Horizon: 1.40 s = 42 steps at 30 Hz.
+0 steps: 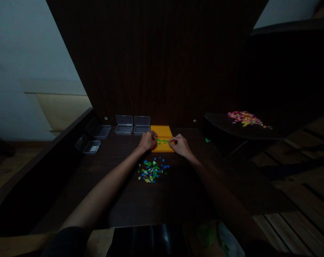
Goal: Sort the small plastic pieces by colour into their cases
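Observation:
A yellow case [161, 131] lies opened flat on the dark table, its lid against the back panel. Several small green pieces [164, 140] sit in its near half. My left hand [148, 140] is at the case's left edge, fingers curled together; whether anything is between them is too small to see. At the right edge my right hand [181, 145] has thumb and forefinger pinched close to the green pieces, and what the pinch holds cannot be made out. Nearer to me spreads a loose pile of small blue, green, white and yellow building bricks [152, 170].
Two clear plastic boxes with raised lids, the left one [124, 129] and the right one [141, 130], stand left of the case. Further left are another clear tray [103, 132] and a small clear box [92, 146]. Pink and yellow bits [246, 118] lie on a side shelf [220, 123].

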Tool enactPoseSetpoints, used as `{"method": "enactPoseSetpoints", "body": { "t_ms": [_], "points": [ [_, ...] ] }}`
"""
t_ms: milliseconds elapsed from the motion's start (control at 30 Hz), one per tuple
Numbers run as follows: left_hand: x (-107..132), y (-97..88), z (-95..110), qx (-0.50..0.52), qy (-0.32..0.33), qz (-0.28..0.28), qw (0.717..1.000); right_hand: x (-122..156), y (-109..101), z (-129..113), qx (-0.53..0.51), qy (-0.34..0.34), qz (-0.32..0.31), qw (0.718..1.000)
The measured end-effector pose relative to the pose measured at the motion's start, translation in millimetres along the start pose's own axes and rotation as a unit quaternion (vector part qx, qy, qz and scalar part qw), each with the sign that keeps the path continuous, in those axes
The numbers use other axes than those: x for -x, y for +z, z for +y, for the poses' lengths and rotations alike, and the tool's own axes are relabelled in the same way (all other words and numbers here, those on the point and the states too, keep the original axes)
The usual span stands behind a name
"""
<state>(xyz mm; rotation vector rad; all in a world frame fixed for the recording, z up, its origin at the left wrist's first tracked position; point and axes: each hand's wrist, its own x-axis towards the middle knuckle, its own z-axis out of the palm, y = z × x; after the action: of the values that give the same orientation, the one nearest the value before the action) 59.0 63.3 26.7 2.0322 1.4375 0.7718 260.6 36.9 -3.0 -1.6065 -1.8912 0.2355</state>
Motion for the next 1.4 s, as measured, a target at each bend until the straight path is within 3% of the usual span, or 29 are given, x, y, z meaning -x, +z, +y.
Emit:
{"method": "enactPoseSetpoints", "body": {
  "t_ms": [333,433,533,700,833,1033,1400],
  "points": [
    [9,-15.2,-7,0.031,0.049,0.009,0.998,4,-4,-11,-0.002,-0.010,0.028,1.000],
    [17,-25.6,-11,0.037,0.078,0.031,0.996,9,-10,-24,-0.021,-0.044,0.064,0.997],
    [30,-39.1,-18,0.012,0.106,0.006,0.994,17,-12,-42,-0.066,-0.104,0.068,0.990],
    [61,-59.6,-34,-0.001,0.158,-0.062,0.985,36,-8,-69,-0.120,-0.234,-0.076,0.962],
    [85,-66.7,-38,0.011,0.171,-0.112,0.979,45,-5,-80,-0.083,-0.266,-0.164,0.946],
    [98,-63.7,-31,-0.004,0.212,-0.146,0.966,46,-4,-83,-0.032,-0.248,-0.209,0.945],
    [101,-60.4,-31,-0.034,0.255,-0.167,0.952,47,-6,-89,-0.032,-0.230,-0.253,0.939]
  ]
}}
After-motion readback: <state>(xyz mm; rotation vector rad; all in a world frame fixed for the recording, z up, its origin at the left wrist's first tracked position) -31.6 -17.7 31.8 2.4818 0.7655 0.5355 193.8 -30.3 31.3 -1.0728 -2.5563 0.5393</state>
